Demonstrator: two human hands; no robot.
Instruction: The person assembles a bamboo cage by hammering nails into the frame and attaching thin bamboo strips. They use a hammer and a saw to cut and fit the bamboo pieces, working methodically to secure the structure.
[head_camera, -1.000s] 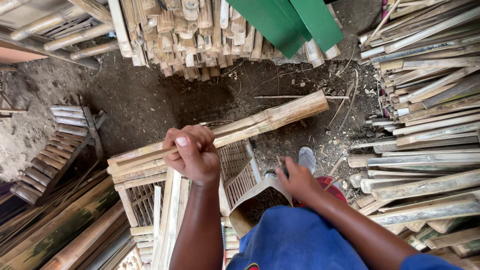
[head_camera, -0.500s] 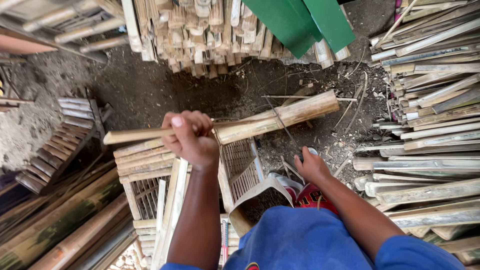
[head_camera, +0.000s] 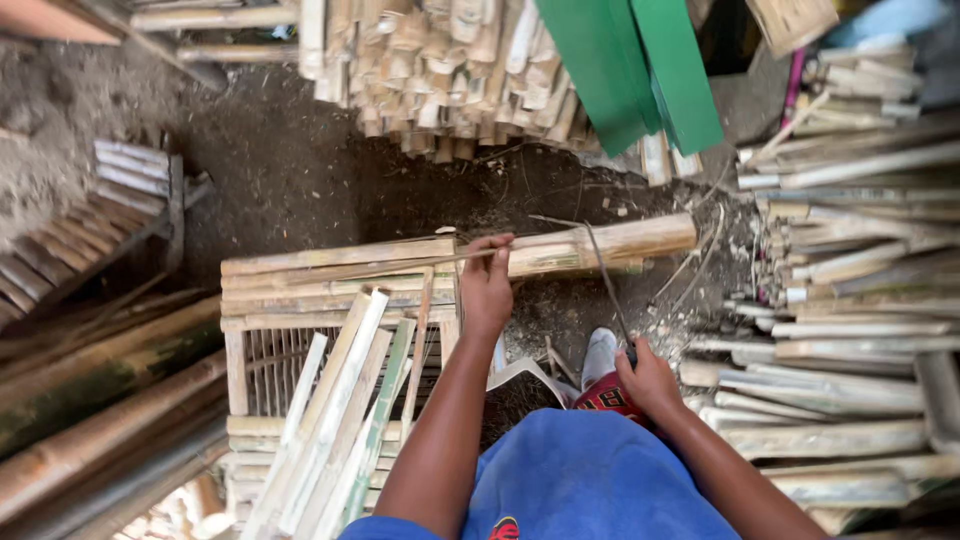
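Note:
My left hand (head_camera: 487, 290) is shut on a short split bamboo piece (head_camera: 610, 243) that lies level over the dirt. A thin sliver (head_camera: 400, 268) runs left from my fingers across a slatted bamboo crate (head_camera: 330, 262). My right hand (head_camera: 650, 380) sits lower right, by my knee, and grips the dark handle of a thin curved blade (head_camera: 603, 280). The blade reaches up and crosses the bamboo piece. A white shoe (head_camera: 598, 357) shows between my hands.
A pile of cut bamboo ends (head_camera: 450, 75) and green boards (head_camera: 650, 70) lie at the top. Split bamboo strips (head_camera: 850, 290) are stacked at the right. Loose pale strips (head_camera: 340, 420) lean on the crates. Thick poles (head_camera: 100, 400) and a slatted rack (head_camera: 90, 230) are at the left.
My left hand has moved right and lower with the bamboo piece, which now rests level by the crate. My right hand stays low by my knee.

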